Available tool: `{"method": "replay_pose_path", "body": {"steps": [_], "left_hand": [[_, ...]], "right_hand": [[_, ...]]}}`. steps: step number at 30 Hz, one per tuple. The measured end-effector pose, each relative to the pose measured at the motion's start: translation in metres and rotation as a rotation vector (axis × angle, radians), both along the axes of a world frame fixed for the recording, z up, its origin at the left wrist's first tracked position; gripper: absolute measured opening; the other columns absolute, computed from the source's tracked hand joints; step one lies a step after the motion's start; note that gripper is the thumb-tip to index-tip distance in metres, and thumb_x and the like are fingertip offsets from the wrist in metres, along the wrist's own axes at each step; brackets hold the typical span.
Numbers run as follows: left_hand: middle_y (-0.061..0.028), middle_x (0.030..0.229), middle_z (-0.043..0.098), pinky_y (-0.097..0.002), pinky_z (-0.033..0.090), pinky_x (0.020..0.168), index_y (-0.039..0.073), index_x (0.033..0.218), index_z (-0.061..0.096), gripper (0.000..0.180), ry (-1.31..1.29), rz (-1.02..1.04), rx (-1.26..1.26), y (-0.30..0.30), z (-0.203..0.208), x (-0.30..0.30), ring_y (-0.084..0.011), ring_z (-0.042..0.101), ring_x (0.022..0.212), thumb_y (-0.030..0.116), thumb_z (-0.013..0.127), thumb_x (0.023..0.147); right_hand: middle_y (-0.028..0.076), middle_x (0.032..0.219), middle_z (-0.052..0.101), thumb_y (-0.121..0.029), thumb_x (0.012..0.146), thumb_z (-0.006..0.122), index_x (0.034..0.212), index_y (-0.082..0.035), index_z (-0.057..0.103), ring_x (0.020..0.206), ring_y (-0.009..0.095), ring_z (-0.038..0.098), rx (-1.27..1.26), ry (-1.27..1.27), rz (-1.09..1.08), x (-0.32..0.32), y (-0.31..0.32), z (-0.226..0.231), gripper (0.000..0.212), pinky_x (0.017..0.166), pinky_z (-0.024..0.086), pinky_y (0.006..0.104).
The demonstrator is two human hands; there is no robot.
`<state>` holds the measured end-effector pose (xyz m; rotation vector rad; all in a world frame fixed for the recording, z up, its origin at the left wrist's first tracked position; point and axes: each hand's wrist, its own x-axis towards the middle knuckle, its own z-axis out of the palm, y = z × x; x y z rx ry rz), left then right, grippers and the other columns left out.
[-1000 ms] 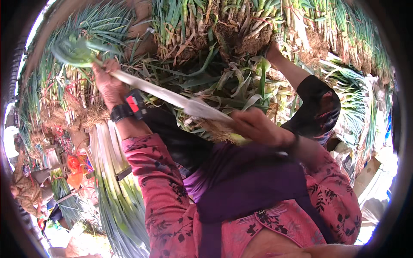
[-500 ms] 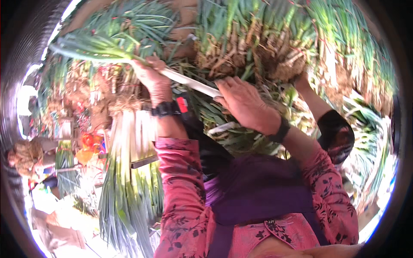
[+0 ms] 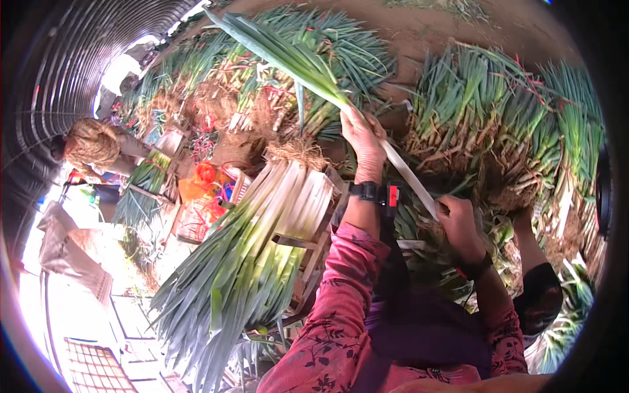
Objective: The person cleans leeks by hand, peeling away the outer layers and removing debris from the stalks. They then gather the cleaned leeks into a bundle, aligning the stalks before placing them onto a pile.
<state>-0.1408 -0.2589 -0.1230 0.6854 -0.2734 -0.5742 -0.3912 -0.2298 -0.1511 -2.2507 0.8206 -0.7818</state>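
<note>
My left hand (image 3: 363,139) is closed around one long green onion (image 3: 409,177), where its white shaft meets the green leaves. Those leaves fan out toward the far left. My right hand (image 3: 462,226) is curled by the lower white end of the same stalk, thumb and fingers pinching there; the very tip is hidden by the fingers. To the left of my left forearm, a thick pile of cleaned green onions (image 3: 262,229) lies on a wooden rack (image 3: 295,242), roots at the far end and leaves hanging toward me.
Unpeeled onion bundles (image 3: 472,111) stand at the far right, others (image 3: 327,52) at the far left. Orange plastic bags (image 3: 200,193) lie beyond the rack. At left, another person (image 3: 98,144) bends over. A bare limb with a black sleeve (image 3: 540,298) reaches in at right.
The view has swung left, so the rack and the other person show more. My right hand has gone from lying along the shaft to curling at its white end; my left keeps its hold.
</note>
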Motion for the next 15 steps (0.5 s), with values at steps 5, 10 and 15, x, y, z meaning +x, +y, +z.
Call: {"method": "replay_pose_path", "body": {"steps": [5, 10, 15], "left_hand": [[0.0005, 0.058, 0.040, -0.0240, 0.030, 0.032, 0.015, 0.088, 0.037, 0.029, -0.029, 0.095, 0.030, 0.023, 0.005, 0.016, -0.0097, 0.038, 0.037, 0.040, 0.044, 0.100], [0.0004, 0.060, 0.041, -0.0237, 0.030, 0.033, 0.016, 0.106, 0.042, 0.026, -0.044, 0.091, 0.037, 0.025, 0.002, 0.017, -0.0092, 0.037, 0.039, 0.041, 0.045, 0.099], [0.0006, 0.058, 0.040, -0.0235, 0.030, 0.031, 0.014, 0.091, 0.039, 0.028, -0.036, 0.097, 0.014, 0.028, 0.001, 0.016, -0.0090, 0.037, 0.037, 0.041, 0.045, 0.100]], "right_hand": [[0.022, 0.071, 0.058, -0.001, 0.077, 0.064, 0.079, 0.003, 0.061, 0.066, 0.040, 0.059, 0.096, -0.077, 0.042, 0.024, 0.013, -0.007, 0.006, 0.057, 0.045, 0.0401], [0.023, 0.068, 0.057, 0.000, 0.075, 0.064, 0.078, 0.003, 0.060, 0.065, 0.040, 0.059, 0.060, -0.070, 0.033, 0.029, 0.009, -0.025, 0.006, 0.056, 0.045, 0.0391], [0.022, 0.070, 0.059, 0.001, 0.070, 0.064, 0.078, 0.004, 0.059, 0.062, 0.036, 0.061, 0.195, -0.074, 0.052, 0.032, 0.009, -0.042, 0.009, 0.056, 0.046, 0.0383]]}}
